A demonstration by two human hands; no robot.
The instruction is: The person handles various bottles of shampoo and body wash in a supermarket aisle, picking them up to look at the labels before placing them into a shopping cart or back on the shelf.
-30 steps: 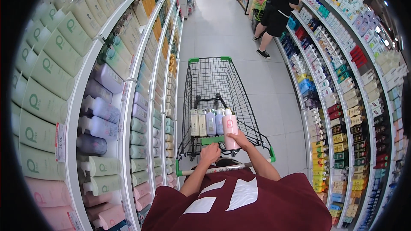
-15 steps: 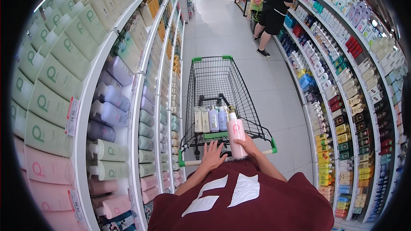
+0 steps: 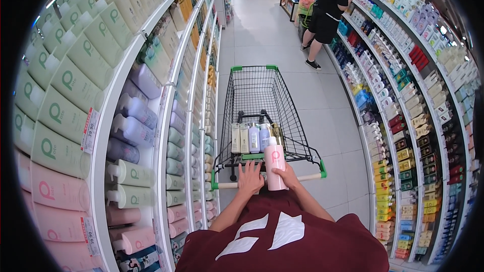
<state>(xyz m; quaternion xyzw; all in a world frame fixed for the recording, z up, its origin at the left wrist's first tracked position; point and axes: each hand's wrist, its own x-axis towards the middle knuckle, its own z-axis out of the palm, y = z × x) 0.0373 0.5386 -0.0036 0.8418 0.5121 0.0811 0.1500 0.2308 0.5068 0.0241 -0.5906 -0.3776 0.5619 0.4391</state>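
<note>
Nearest the lower edge, the person's dark red shirt with white shapes point(image 3: 275, 239) fills the view, and both bare forearms run up from it to the pale handle bar with green end caps point(image 3: 307, 177) at the near edge of the cart. The left hand point(image 3: 250, 179) lies over the bar left of its middle, its grip folded down onto the bar with the fingers pointing into the cart. The right hand point(image 3: 289, 176) has its grip clamped round the lower part of a tall pink plastic bottle with a white cap point(image 3: 275, 166), which stands upright just above the bar, near its middle; the fingers are mostly hidden behind the bottle, so how far they wrap round it is hard to tell. Just beyond, in the near end of the black wire shopping cart with green trim point(image 3: 262, 95), a row of upright bottles in cream, lilac and dark tones point(image 3: 254, 137) stands side by side. The rest of the basket stretches away over the grey tiled aisle floor point(image 3: 262, 30). On the left, white shelves hold green, lilac and pink pump bottles point(image 3: 75, 100); on the right, white shelves carry small mixed-colour packages point(image 3: 403, 95). Far up the aisle, by the right shelves, another person in black clothes point(image 3: 325, 12) stands bent toward the goods.
</note>
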